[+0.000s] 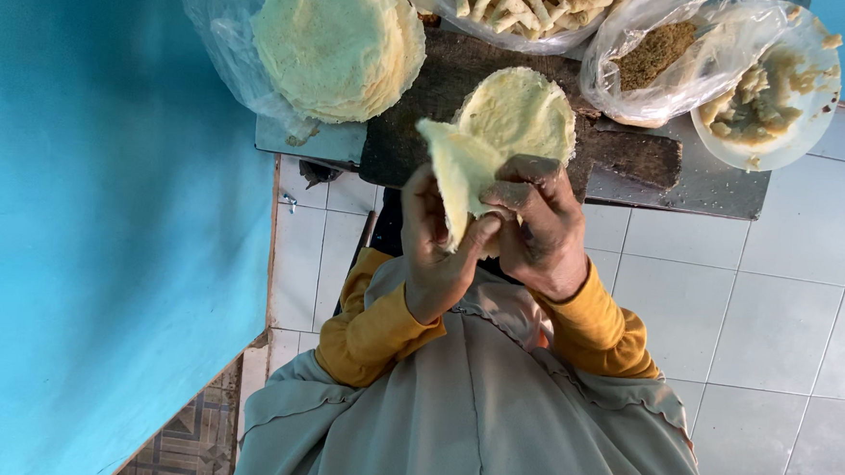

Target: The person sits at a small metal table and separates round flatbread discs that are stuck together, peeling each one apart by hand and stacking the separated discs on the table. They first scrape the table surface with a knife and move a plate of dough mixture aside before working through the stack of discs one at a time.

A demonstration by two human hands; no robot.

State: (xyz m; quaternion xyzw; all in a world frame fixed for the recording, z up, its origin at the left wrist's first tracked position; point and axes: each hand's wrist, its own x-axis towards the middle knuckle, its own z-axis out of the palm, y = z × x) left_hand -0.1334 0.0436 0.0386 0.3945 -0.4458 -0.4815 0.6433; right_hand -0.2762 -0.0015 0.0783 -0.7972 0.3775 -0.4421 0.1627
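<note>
A thin, pale yellow wrapper sheet (pixel 464 177) is pinched between the left hand (pixel 437 243) and the right hand (pixel 539 224), fingers pressed together on its lower edge. Just beyond, a round sheet (pixel 521 113) lies on a dark wooden board (pixel 629 152); a stack of sheets (pixel 336 40) sits far left.

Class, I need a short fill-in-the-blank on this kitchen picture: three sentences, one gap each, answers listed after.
1. Both hands, the left hand and right hand, hold a thin pale ______ sheet.
2. The person's sleeves are ______ in colour.
3. The stack of round wrappers lies on a clear ______ bag.

Missing words: dough; yellow; plastic
</note>
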